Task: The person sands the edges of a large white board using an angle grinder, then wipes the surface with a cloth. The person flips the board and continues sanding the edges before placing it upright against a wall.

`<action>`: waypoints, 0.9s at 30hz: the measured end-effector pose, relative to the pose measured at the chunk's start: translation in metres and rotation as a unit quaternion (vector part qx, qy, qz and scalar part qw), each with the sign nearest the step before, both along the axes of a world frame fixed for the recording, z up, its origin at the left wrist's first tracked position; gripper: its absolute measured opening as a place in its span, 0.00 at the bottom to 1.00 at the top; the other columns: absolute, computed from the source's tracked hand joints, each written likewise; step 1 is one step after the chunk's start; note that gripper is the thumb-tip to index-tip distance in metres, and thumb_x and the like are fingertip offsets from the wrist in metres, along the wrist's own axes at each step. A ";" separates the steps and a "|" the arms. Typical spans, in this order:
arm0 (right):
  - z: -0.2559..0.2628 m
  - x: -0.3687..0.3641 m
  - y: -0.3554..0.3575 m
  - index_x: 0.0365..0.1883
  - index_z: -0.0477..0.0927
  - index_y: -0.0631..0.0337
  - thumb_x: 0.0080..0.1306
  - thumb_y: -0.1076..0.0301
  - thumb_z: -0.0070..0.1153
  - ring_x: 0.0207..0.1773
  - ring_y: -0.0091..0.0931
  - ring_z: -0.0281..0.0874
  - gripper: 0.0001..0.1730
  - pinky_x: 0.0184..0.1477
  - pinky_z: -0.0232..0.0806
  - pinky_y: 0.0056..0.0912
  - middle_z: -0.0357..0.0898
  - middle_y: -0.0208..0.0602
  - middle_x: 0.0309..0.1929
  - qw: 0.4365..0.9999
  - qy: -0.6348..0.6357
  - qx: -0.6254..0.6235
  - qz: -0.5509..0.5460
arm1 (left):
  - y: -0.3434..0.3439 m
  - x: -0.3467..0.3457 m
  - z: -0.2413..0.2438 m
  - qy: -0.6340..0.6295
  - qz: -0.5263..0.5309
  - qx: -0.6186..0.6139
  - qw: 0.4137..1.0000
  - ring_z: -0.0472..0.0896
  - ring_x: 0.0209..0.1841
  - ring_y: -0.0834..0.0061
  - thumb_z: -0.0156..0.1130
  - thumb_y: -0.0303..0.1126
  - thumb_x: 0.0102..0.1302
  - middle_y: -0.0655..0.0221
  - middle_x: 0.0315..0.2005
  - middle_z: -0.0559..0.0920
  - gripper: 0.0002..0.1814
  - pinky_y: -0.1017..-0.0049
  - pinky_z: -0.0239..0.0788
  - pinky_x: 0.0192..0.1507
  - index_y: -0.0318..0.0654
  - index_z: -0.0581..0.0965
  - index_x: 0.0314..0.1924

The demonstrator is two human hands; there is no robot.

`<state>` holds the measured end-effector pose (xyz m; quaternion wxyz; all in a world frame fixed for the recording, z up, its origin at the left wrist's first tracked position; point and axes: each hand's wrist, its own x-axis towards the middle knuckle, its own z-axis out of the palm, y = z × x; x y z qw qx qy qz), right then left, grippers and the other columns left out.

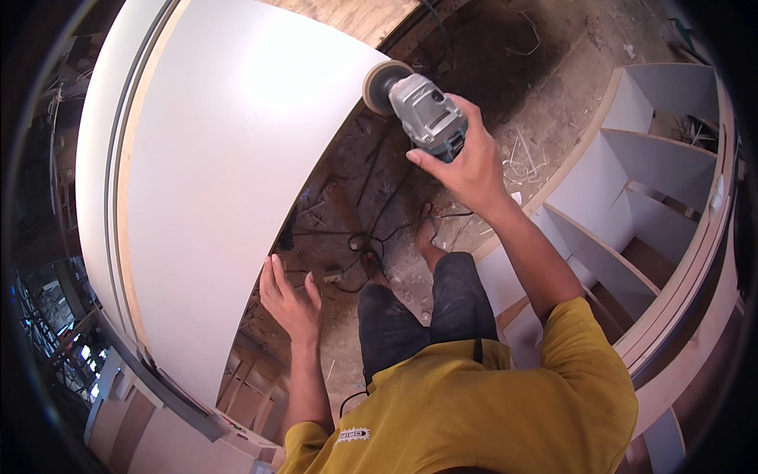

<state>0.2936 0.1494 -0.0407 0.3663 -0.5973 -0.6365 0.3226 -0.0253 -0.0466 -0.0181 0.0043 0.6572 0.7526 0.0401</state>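
An angle grinder (429, 112) with a silver gear head is gripped in my right hand (474, 163). Its round sanding disc (379, 87) is at the right edge of a large white panel (225, 178); whether it touches the panel I cannot tell. Lower down, my left hand (293, 299) is open, with its fingertips at the same edge. Nothing is held in it, and contact with the edge is unclear. My right palm hides most of the grinder's body.
A white cabinet carcass (642, 210) with several compartments stands to my right. Black cords (373, 240) lie tangled around my feet on the littered floor (408, 296). Bare plywood (349, 21) lies beyond the panel, and a dark strip (112, 148) runs along its left side.
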 end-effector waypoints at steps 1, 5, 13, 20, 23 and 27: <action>-0.001 -0.002 -0.003 0.70 0.64 0.56 0.57 0.50 0.79 0.59 0.51 0.82 0.49 0.59 0.74 0.51 0.81 0.55 0.58 1.000 -0.014 0.004 0.006 | -0.003 -0.001 0.000 -0.002 -0.001 0.002 1.000 0.66 0.74 0.50 0.71 0.31 0.64 0.51 0.73 0.67 0.42 0.54 0.58 0.72 0.34 0.64 0.77; -0.005 -0.004 -0.003 0.70 0.65 0.56 0.56 0.49 0.80 0.58 0.52 0.82 0.50 0.58 0.74 0.52 0.81 0.54 0.58 0.999 0.000 0.032 -0.016 | -0.014 -0.011 -0.001 0.004 0.028 0.013 1.000 0.62 0.77 0.48 0.71 0.31 0.64 0.50 0.75 0.64 0.44 0.53 0.55 0.76 0.33 0.62 0.78; -0.005 0.002 0.016 0.68 0.66 0.56 0.56 0.47 0.79 0.56 0.52 0.84 0.49 0.56 0.73 0.51 0.84 0.54 0.53 0.999 0.023 0.007 -0.030 | -0.031 -0.033 -0.006 0.020 0.082 -0.013 0.996 0.56 0.80 0.46 0.71 0.32 0.64 0.45 0.78 0.59 0.48 0.52 0.51 0.79 0.29 0.56 0.79; 0.002 -0.023 -0.015 0.69 0.65 0.55 0.57 0.49 0.79 0.58 0.52 0.83 0.49 0.57 0.74 0.51 0.82 0.54 0.56 1.000 0.002 0.002 0.007 | -0.044 -0.037 -0.009 -0.010 0.056 0.003 0.998 0.57 0.80 0.44 0.70 0.31 0.64 0.44 0.77 0.60 0.48 0.51 0.50 0.80 0.30 0.57 0.79; -0.001 -0.042 -0.037 0.70 0.64 0.55 0.57 0.50 0.79 0.58 0.52 0.83 0.49 0.58 0.75 0.51 0.81 0.54 0.59 1.000 -0.008 0.005 0.020 | -0.058 -0.048 -0.008 -0.016 0.043 -0.002 0.999 0.57 0.80 0.45 0.70 0.31 0.64 0.44 0.77 0.61 0.47 0.51 0.50 0.79 0.30 0.57 0.79; -0.005 -0.067 -0.066 0.71 0.63 0.55 0.57 0.51 0.79 0.59 0.52 0.82 0.50 0.59 0.75 0.51 0.80 0.53 0.60 0.999 -0.010 0.002 0.034 | -0.088 -0.073 -0.008 -0.033 0.041 0.008 0.999 0.59 0.79 0.46 0.70 0.32 0.65 0.46 0.77 0.62 0.46 0.52 0.50 0.79 0.30 0.58 0.79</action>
